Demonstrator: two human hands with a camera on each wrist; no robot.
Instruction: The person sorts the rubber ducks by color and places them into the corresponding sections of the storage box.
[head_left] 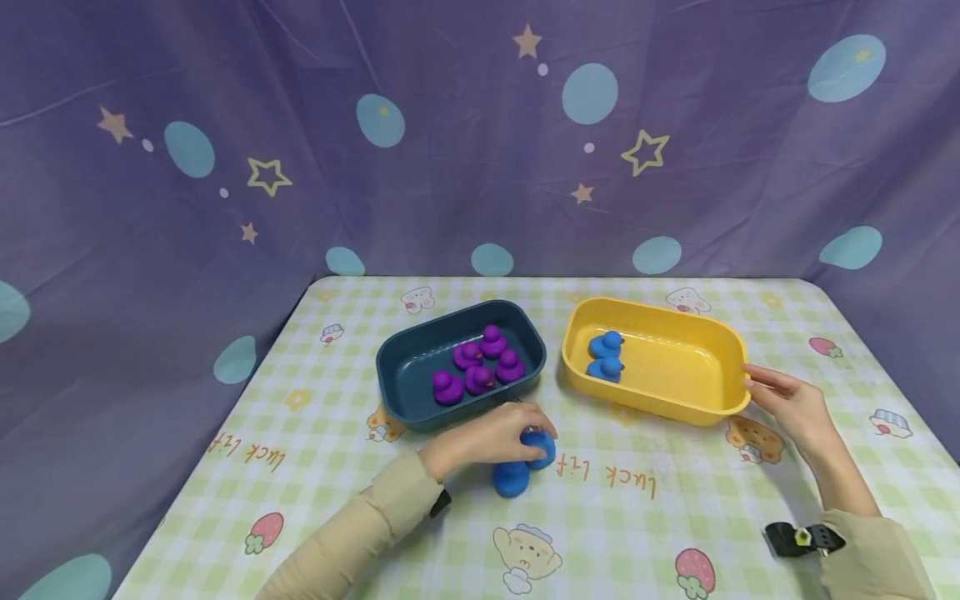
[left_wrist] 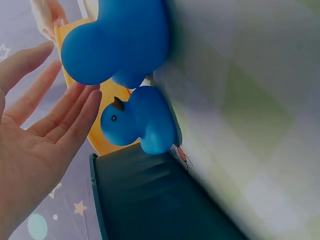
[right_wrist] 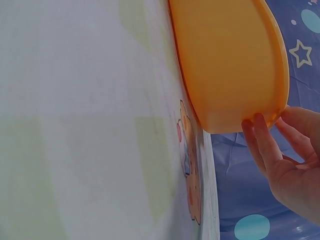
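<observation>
Two blue ducks stand on the checked tablecloth, one [head_left: 512, 479] nearer me and one [head_left: 546, 450] partly under my left hand [head_left: 536, 429]. In the left wrist view that hand [left_wrist: 60, 120] is flat with straight fingers beside the nearer duck [left_wrist: 120, 40] and the farther duck [left_wrist: 145, 120]; contact is unclear. A dark teal tub [head_left: 420, 417] holds several purple ducks [head_left: 480, 367]. The yellow tub [head_left: 660, 312] holds two more blue ducks [head_left: 606, 357]. My right hand [head_left: 757, 379] grips its right end, fingers [right_wrist: 255, 135] under the rim of the yellow tub [right_wrist: 230, 65].
The two tubs sit side by side mid-table, the teal tub [left_wrist: 150, 200] just behind my left hand. A purple star-printed cloth [head_left: 480, 125] hangs behind the table. The table's left edge [head_left: 225, 417] and right edge [head_left: 900, 392] drop off. A black wrist device [head_left: 802, 537] shows on my right sleeve.
</observation>
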